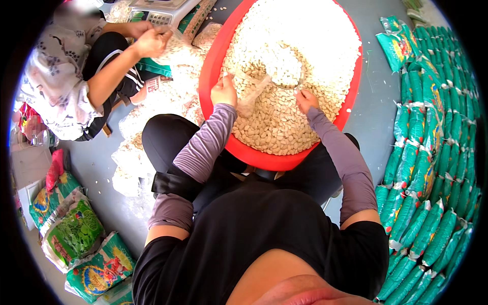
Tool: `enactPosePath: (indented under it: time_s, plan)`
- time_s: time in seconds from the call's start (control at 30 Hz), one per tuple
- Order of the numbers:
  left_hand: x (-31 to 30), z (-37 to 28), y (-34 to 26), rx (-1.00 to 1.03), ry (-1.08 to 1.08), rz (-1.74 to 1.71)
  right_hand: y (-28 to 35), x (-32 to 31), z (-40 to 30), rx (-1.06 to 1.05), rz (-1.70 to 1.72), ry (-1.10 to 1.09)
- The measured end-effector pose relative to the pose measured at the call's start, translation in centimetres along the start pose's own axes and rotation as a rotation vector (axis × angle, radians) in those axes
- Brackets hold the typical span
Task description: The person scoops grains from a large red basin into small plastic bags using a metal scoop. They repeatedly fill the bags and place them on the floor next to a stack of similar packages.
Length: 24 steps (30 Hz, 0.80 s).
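Before me stands a red oval tub (211, 82) filled with pale, flat seeds or beans (272, 131). My left hand (225, 89) is over the tub's left part, its fingers closed on the edge of a clear plastic bag (251, 91), which hangs down over the seeds. My right hand (306, 100) grips the near end of a round metal scoop (301, 78) heaped with seeds, just right of the bag's mouth. Strong glare washes out the far half of the tub, and the scoop's far side is hard to see.
At the left a seated person (110, 72) handles a clear bag by a digital scale (158, 17). Filled clear bags (167, 101) lie left of the tub. Stacked green packets (415, 152) line the right side. Printed green bags (101, 267) lie at the lower left.
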<state>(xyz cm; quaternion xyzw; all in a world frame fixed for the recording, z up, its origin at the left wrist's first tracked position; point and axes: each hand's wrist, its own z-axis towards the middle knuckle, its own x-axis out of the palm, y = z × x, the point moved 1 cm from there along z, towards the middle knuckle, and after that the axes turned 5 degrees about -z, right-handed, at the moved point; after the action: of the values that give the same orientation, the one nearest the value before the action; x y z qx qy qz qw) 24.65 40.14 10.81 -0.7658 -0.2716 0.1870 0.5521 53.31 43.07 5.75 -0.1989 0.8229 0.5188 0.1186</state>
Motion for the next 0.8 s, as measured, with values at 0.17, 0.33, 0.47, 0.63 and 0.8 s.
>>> enactPosePath:
  time_s: [0.17, 0.33, 0.47, 0.63, 0.8]
  plan:
    - [-0.4, -0.3, -1.1, -0.017, 0.044, -0.084, 3.2, -4.1, -3.3, -0.061, 0.058, 0.083]
    - [-0.1, 0.6, -0.2, -0.026, 0.124, -0.034, 7.1, -6.0, -7.5, -0.074, 0.062, 0.211]
    - [-0.1, -0.6, -2.2, -0.106, 0.153, -0.054, 9.1, -6.1, -9.9, -0.072, -0.129, 0.391]
    - [0.3, 0.2, -1.3, -0.04, 0.252, 0.103, 11.5, -3.3, -10.6, 0.073, -0.387, 0.473]
    - [0.7, -2.5, -2.0, 0.268, 0.3, 0.246, 15.8, 1.4, -7.5, -0.071, -0.846, 0.402]
